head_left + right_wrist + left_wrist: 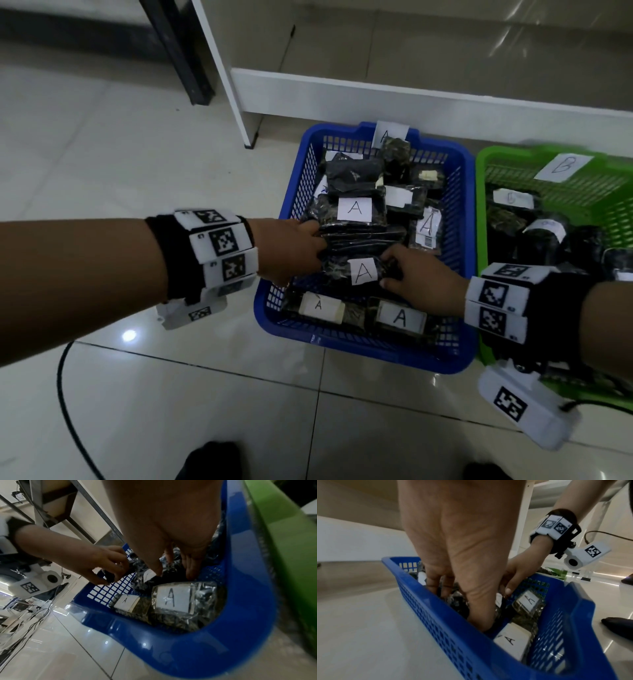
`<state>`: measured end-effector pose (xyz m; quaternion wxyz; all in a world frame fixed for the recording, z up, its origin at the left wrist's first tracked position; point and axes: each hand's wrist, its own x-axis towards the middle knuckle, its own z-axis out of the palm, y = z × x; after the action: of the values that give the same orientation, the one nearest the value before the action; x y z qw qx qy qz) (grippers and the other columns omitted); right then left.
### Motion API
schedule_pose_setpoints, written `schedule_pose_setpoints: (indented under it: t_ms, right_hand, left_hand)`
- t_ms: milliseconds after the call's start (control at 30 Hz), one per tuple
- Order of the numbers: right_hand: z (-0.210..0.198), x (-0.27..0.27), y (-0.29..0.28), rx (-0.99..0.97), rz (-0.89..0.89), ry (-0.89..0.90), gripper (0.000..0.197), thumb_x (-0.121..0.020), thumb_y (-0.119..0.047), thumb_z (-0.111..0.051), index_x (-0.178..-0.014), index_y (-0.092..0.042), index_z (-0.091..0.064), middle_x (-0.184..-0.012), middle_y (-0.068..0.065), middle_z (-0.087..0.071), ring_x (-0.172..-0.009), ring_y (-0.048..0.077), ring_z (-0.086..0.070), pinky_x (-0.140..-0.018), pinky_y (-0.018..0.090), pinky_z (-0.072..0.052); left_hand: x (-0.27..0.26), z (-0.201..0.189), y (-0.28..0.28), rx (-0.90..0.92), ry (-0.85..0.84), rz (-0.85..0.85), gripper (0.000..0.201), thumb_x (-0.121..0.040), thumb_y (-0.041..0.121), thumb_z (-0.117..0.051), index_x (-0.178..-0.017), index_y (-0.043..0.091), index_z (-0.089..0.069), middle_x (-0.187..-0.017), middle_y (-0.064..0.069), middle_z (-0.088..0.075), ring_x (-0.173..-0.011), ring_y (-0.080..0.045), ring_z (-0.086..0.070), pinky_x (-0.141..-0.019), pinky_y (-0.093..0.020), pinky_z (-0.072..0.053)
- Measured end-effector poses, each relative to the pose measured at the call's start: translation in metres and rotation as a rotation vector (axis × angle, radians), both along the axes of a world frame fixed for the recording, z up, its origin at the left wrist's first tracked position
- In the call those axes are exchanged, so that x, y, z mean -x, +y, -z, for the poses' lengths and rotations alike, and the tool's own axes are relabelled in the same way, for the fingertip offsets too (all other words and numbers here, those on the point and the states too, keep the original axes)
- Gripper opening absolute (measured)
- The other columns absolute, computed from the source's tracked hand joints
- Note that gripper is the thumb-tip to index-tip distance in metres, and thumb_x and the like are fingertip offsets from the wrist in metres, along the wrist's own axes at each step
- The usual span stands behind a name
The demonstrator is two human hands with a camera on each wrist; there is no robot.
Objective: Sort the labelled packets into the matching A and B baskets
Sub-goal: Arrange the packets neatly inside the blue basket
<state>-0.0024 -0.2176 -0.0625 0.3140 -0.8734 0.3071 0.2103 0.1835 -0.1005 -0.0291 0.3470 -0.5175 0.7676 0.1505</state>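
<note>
The glossy tiled floor [144, 164] under me is pale and mirror-smooth, cut by thin dark grout lines. On it sits the blue basket [467, 219], a rectangular plastic crate with lattice walls and a rounded rim, a paper "A" card at its far edge. Touching its right side is the green basket [616, 192], the same latticed plastic, carrying a paper "B" card and a few dark packets with pale labels.

The blue basket is heaped with dark, crinkly plastic-wrapped packets, most bearing a white paper square with a handwritten A. Between my hands, in the middle of the basket, lies the packet [356, 270] I am handling: a soft, oblong black bundle in shiny film, its long axis running left to right across the basket, its A label [363, 271] facing up and reading upright to me.

My left hand [291, 251] reaches in over the left rim, fingers curled round that packet's left end. My right hand [423, 279] comes in from the right, fingertips and thumb pinching its right end. Nearer me, two flatter A packets lie along the basket's front wall.
</note>
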Motion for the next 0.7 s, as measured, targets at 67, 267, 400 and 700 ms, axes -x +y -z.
schedule_pose_setpoints:
  t_ms: [67,267,400,700]
  right_hand:
    - [0.000,-0.003,0.004,-0.046,0.009,-0.010,0.046,-0.090,-0.028,-0.059,-0.131,-0.016,-0.041,-0.122,0.010,-0.057,-0.106,0.023,-0.056,-0.086,0.029,-0.046]
    - [-0.003,-0.014,0.017,-0.164,-0.123,-0.003,0.050,-0.093,-0.028,-0.055,-0.138,-0.022,-0.036,-0.120,0.005,-0.057,-0.087,0.011,-0.050,-0.064,0.020,-0.038]
    - [-0.013,-0.015,0.003,-0.130,-0.199,0.043,0.051,-0.091,-0.034,-0.057,-0.136,-0.026,-0.034,-0.106,-0.002,-0.056,-0.087,0.011,-0.051,-0.068,0.022,-0.040]
    - [-0.013,0.002,-0.011,0.031,-0.539,0.397,0.041,-0.084,-0.032,-0.066,-0.117,-0.013,-0.050,-0.103,0.003,-0.054,-0.086,0.014,-0.046,-0.061,0.024,-0.035]
  left_hand:
    - [-0.004,-0.009,-0.002,0.053,0.123,-0.052,0.039,-0.090,0.027,-0.056,-0.128,0.021,-0.047,-0.126,-0.001,-0.046,-0.114,-0.021,-0.040,-0.090,-0.036,-0.049]
    - [-0.035,-0.051,-0.028,0.346,0.586,-0.522,0.009,-0.095,0.020,-0.046,-0.102,0.021,-0.052,-0.085,0.012,-0.054,-0.072,-0.004,-0.050,-0.061,-0.014,-0.037]
    - [-0.043,-0.057,-0.039,0.450,0.770,-0.792,0.011,-0.097,0.028,-0.047,-0.106,0.023,-0.052,-0.096,0.002,-0.062,-0.061,-0.005,-0.059,-0.056,-0.025,-0.055]
    - [-0.018,-0.010,-0.014,0.016,1.054,-1.292,0.013,-0.096,0.010,-0.049,-0.108,0.010,-0.054,-0.095,-0.007,-0.060,-0.082,-0.016,-0.061,-0.067,-0.026,-0.059]
